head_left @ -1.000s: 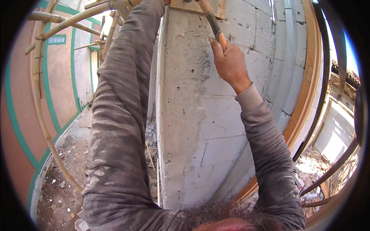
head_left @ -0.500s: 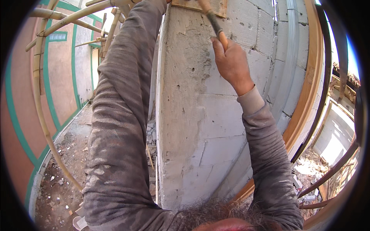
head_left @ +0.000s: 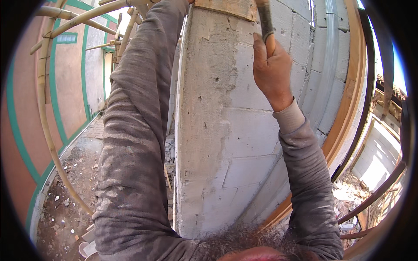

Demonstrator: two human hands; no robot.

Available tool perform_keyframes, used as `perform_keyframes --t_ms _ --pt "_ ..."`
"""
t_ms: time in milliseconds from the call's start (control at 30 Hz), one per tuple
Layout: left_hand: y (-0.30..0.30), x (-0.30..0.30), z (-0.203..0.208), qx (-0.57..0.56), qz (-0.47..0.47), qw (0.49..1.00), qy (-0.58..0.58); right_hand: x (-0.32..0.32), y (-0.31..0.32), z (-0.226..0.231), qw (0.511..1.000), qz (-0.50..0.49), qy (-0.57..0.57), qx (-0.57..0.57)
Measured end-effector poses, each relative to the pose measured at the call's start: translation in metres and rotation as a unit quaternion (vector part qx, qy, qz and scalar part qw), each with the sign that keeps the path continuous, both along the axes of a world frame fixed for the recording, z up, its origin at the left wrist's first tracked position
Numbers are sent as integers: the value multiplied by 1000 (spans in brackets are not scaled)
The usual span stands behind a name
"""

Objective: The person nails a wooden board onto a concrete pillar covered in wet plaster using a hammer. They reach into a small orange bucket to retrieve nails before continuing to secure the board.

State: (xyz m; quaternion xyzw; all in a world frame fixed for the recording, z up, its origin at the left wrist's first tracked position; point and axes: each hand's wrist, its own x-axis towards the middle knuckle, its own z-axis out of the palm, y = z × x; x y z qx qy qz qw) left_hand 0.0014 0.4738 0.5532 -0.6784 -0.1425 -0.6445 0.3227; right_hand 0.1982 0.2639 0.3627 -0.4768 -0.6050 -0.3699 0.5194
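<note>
My right hand point(head_left: 272, 69) is raised in front of a grey concrete column point(head_left: 217, 130) and is closed around the handle of a tool point(head_left: 264, 19) whose head lies beyond the top edge. The tool's handle rises toward a wooden board point(head_left: 226, 8) fixed at the column's top. My left arm, in a dusty grey sleeve point(head_left: 135, 130), reaches up along the column's left edge. My left hand is out of view above the picture.
A block wall point(head_left: 287, 104) joins the column on the right, with a wooden frame point(head_left: 348, 108) beside it. Bamboo poles point(head_left: 43, 100) stand at the left before a pink and green wall. Rubble covers the ground point(head_left: 69, 182) below.
My right hand has risen higher and closer to the wooden board, carrying the tool handle with it. My left arm stays stretched upward.
</note>
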Motion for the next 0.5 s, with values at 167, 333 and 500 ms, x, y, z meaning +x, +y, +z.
perform_keyframes --t_ms 167,333,500 --pt "1 0 -3 -3 4 1000 -3 -7 -29 13 999 -22 -20 -15" --pt "-5 6 -2 -10 1 1000 -3 12 -11 18 998 -36 -31 -45" --pt "-9 6 -8 -26 1 1000 -6 11 -7 7 999 36 3 20"
